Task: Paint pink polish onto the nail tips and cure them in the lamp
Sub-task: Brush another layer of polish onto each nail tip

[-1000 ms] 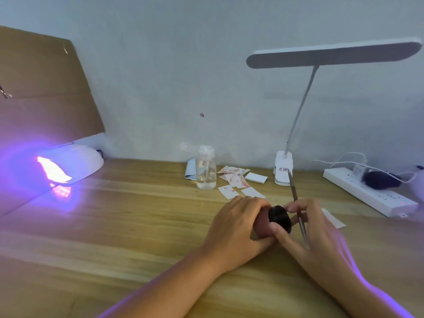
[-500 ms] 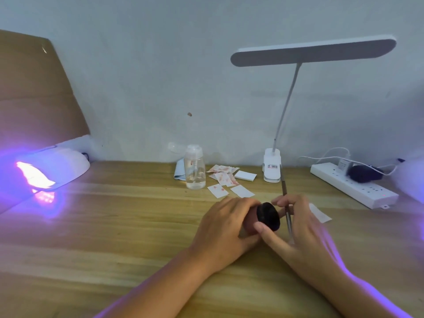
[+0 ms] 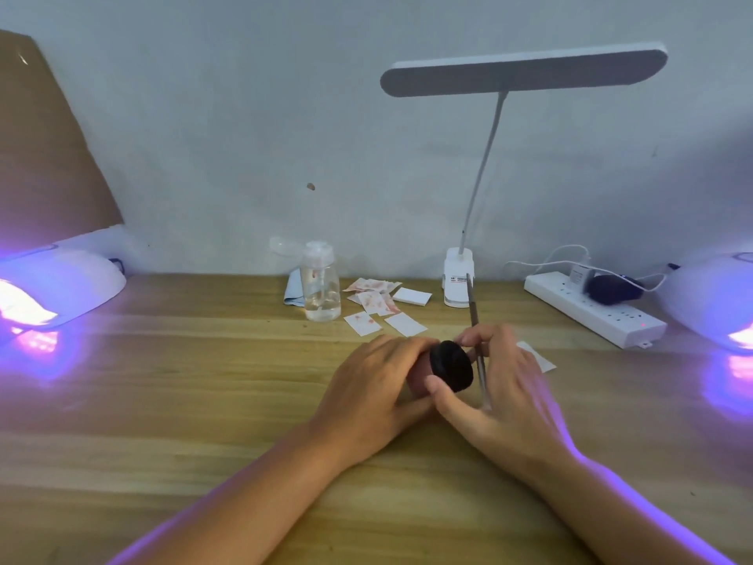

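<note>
My left hand (image 3: 373, 391) grips a pink polish jar (image 3: 419, 373) lying on its side on the wooden table (image 3: 183, 401); most of the jar is hidden by the fingers. My right hand (image 3: 503, 385) has its thumb and fingers curled round the jar's black lid (image 3: 453, 365) and also holds metal tweezers (image 3: 476, 332) that stick up toward the wall. A lit curing lamp (image 3: 61, 283) glows purple at the far left. A second lit curing lamp (image 3: 717, 303) stands at the far right. No nail tip is visible.
A clear pump bottle (image 3: 321, 283) stands at the back centre beside stained paper pads (image 3: 377, 307). A white desk lamp (image 3: 458, 279) rises behind my hands. A white power strip (image 3: 591, 311) with plugs lies back right. Brown cardboard (image 3: 45, 148) leans at the left wall.
The view has swung right, bringing the right curing lamp into sight. My hands stay on the jar and lid, with the right fingers shifted slightly round the lid.
</note>
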A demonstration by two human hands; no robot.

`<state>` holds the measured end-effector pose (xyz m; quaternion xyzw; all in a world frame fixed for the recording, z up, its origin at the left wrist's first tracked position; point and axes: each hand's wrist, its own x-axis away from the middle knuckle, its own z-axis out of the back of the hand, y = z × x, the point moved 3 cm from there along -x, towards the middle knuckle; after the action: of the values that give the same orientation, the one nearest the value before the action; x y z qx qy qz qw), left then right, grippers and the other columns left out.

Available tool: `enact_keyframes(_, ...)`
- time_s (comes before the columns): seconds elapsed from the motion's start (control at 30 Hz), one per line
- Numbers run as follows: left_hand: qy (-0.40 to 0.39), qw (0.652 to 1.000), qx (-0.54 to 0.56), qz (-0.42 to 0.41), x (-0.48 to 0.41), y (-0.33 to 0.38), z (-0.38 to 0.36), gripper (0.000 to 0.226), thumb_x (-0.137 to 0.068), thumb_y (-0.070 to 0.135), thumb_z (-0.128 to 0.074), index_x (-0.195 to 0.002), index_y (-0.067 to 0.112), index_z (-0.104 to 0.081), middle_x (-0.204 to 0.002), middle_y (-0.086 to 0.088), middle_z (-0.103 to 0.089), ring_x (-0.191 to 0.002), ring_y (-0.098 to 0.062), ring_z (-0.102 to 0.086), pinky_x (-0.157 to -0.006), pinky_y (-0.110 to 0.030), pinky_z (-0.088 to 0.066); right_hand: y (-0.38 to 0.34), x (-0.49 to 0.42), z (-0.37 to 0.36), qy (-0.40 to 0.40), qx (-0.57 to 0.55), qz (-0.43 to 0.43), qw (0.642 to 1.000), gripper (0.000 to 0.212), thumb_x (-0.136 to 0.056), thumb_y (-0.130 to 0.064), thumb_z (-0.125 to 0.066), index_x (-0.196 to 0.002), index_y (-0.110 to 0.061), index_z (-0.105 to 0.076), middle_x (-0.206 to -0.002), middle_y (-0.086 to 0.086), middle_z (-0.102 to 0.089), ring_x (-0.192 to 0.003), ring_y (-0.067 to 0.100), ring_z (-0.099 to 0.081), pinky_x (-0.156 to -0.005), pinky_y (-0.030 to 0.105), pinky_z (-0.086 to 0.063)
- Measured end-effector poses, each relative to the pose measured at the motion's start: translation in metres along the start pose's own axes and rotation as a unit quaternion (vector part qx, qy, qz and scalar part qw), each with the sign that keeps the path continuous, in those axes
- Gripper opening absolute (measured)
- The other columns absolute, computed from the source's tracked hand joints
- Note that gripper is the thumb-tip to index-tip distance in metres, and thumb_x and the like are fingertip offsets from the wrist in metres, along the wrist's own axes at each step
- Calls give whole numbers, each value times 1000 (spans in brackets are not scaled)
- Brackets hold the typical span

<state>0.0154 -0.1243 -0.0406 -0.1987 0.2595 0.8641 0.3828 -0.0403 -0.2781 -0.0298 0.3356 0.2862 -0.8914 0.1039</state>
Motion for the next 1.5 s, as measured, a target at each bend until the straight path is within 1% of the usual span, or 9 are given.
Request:
enact_keyframes(0.1,7,1000,-1,9,1,0,0,53,-82,57,-53,-126,27,-52,-117,13,-62,-107,-5,-53,-90,-25,-45,-1,0,-4,-5,18,0,1000,46,-80,-57,-64,-101,-23,-42,-77,-21,-46,-73,-5,-47,-73,25,-33)
enact_keyframes(0.2,2,1000,10,2,1,1,-1,52,-84,54,-54,-126,25,-52,-116,10,-64,-106,-9,-54,-89,-29,-46,1,1,-2,2,-10,-12,1000,38,-84,-43,-68,-103,-20,-44,-83,-22,-47,-88,-12,-46,-79,28,-35)
enact_keyframes(0.5,-55,998,38,-2,-3,-3,-4,62,-88,61,-43,-137,23,-49,-126,6,-63,-115,-10,-54,-97,-35,-45,-1,-2,0,-27,-62,-8,998,33,-79,-28,-59,-107,-19,-43,-106,-6,-58,-100,13,-56,-89,38,-46)
enact_keyframes(0.7,-22,999,41,0,-3,-6,-2,56,-86,57,-48,-131,24,-51,-121,8,-64,-111,-12,-55,-91,-38,-48,1,-5,-4,-11,0,-10,1000,40,-83,-56,-59,-102,-26,-40,-87,-18,-58,-86,-1,-51,-83,21,-38)
enact_keyframes(0.8,-26,999,25,-8,-3,-4,-4,56,-88,57,-49,-133,25,-50,-124,9,-62,-113,-11,-54,-93,-37,-47,3,-5,-3,21,-11,-31,999,35,-85,-46,-65,-101,-22,-44,-75,-17,-56,-75,4,-55,-77,31,-42)
enact_keyframes(0.93,-47,999,11,-13,-5,-5,-7,55,-93,54,-49,-139,26,-44,-129,10,-59,-117,-10,-51,-96,-36,-44,-1,-7,1,29,-26,-31,999,34,-78,-40,-63,-100,-20,-46,-78,-14,-59,-80,14,-60,-84,41,-48)
enact_keyframes(1.27,-65,998,3,-23,-6,-2,-6,59,-91,60,-44,-138,25,-46,-127,9,-58,-115,-9,-49,-94,-35,-44,3,-7,3,-23,-104,-53,993,34,-73,-25,-59,-104,-23,-44,-91,-11,-61,-91,9,-60,-80,40,-51)
enact_keyframes(1.4,-21,1000,8,-15,-6,-3,-2,52,-90,50,-53,-135,24,-46,-126,9,-57,-115,-9,-48,-94,-32,-45,-1,-6,0,-6,-42,-33,999,36,-85,-44,-64,-104,-25,-40,-81,-17,-58,-85,4,-57,-90,36,-44)
enact_keyframes(1.5,-23,1000,8,-8,-4,-2,-2,56,-88,54,-50,-134,23,-48,-127,8,-59,-116,-10,-50,-95,-33,-45,-1,-4,0,-16,-55,-45,997,36,-86,-41,-66,-104,-24,-39,-82,-14,-58,-82,5,-58,-86,41,-47)
